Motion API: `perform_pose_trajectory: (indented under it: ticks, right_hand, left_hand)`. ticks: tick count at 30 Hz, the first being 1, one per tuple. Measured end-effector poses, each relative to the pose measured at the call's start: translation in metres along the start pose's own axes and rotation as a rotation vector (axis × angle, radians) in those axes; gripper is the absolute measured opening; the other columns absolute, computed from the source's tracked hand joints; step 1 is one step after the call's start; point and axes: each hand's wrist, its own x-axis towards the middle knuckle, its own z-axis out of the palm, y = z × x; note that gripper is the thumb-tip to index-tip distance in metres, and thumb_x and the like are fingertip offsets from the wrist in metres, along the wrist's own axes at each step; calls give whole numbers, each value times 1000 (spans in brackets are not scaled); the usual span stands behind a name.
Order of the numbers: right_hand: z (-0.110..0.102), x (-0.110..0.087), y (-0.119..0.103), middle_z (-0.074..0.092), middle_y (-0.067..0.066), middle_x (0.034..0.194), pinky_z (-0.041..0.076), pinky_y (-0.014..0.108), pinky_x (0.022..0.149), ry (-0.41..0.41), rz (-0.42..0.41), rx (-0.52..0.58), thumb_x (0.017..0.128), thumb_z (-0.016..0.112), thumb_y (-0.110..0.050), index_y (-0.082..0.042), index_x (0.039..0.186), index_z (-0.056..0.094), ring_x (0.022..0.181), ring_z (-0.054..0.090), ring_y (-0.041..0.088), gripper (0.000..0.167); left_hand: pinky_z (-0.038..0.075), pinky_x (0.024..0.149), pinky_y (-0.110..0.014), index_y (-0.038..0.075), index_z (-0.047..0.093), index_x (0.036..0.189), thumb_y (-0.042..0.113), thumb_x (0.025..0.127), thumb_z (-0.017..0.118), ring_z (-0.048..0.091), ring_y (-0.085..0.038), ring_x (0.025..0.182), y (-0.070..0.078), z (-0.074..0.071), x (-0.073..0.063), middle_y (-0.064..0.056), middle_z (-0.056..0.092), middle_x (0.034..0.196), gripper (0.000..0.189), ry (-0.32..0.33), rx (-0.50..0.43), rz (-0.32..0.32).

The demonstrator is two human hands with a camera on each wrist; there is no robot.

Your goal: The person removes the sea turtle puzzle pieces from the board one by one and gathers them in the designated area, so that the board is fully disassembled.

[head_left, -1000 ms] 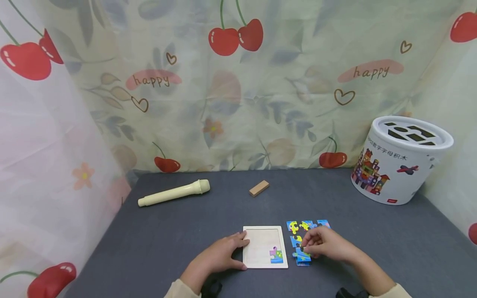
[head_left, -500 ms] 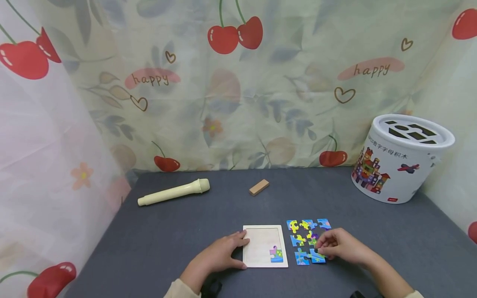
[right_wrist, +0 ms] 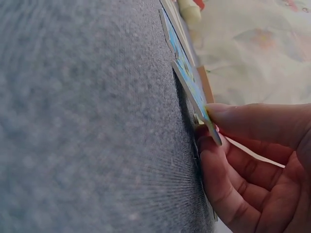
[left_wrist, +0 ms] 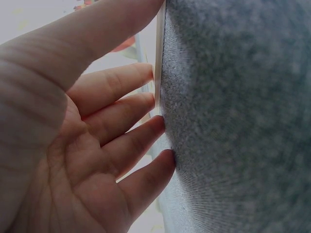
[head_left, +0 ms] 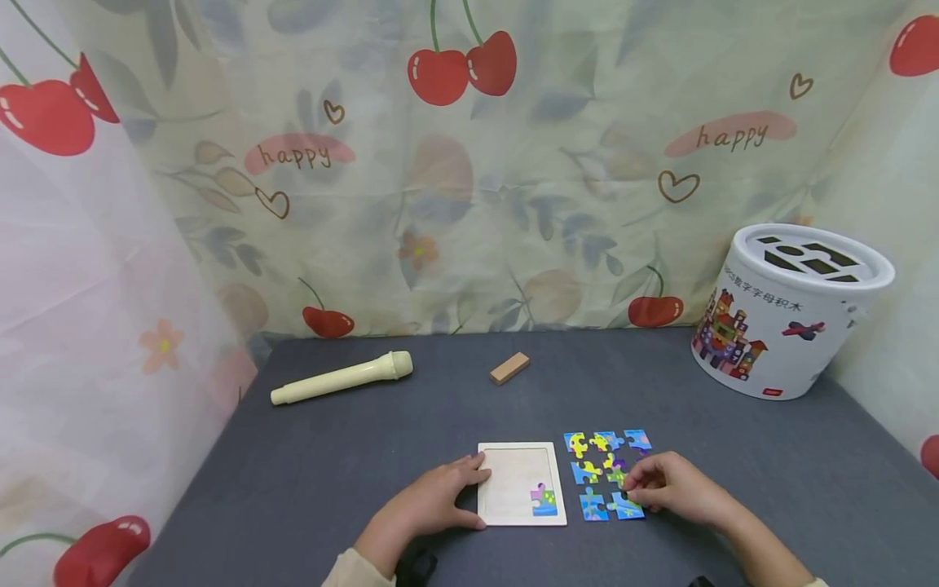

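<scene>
A pale wooden puzzle tray (head_left: pixel 513 477) lies flat near the table's front edge, with one purple and blue piece (head_left: pixel 544 500) set in its lower right corner. My left hand (head_left: pixel 469 492) rests on the tray's left edge, fingers straight; in the left wrist view the left hand (left_wrist: pixel 150 102) touches the thin tray edge (left_wrist: pixel 159 63). Several loose blue puzzle pieces (head_left: pixel 600 443) lie in rows just right of the tray. My right hand (head_left: pixel 635 489) pinches the bottom right blue piece (head_left: pixel 629 509); the right wrist view shows this piece (right_wrist: pixel 192 87) tilted up between the thumb and fingers of the right hand (right_wrist: pixel 206 128).
A cream flashlight (head_left: pixel 341 379) lies at the back left and a small wooden block (head_left: pixel 509 368) at the back middle. A white tub with a slotted lid (head_left: pixel 788 314) stands at the back right. Cherry-print curtains close off three sides of the grey table (head_left: pixel 770 465).
My right hand has shifted to the right along the bottom row of loose pieces, uncovering the middle pieces. It now pinches the bottom right one. The left hand and tray have not moved.
</scene>
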Motion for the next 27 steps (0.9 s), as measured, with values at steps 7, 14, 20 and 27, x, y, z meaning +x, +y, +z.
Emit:
perform_pose_trajectory:
  ticks: [7,14,20,27]
  right_hand:
    - [1,-3,1,59,2,77,45,21,53,49,-39,-97,82,70,-20,-1,90,65,62,50,3,21]
    - [4,-10,2,58,0,77,44,20,55,106,-32,-178,74,78,-23,-4,90,65,64,49,2,28]
    - [8,-13,2,57,0,76,43,20,56,126,-36,-208,71,80,-21,-5,89,65,65,48,1,29]
    - [8,-13,3,57,0,78,44,20,57,101,-73,-187,72,79,-19,-4,90,64,66,47,0,28]
  left_hand:
    - [35,107,-44,18,53,133,36,74,77,37,-23,136,-1,0,0,-3,40,147,66,2,8,0]
    - [34,108,-44,17,53,133,35,74,77,37,-23,137,0,0,-1,-3,39,148,66,0,-7,3]
    - [34,108,-44,17,53,133,36,74,77,36,-23,137,0,1,-1,-3,39,148,66,-2,-10,4]
    - [34,108,-45,18,52,134,36,74,76,36,-23,137,0,0,0,-2,39,148,66,-11,-11,-6]
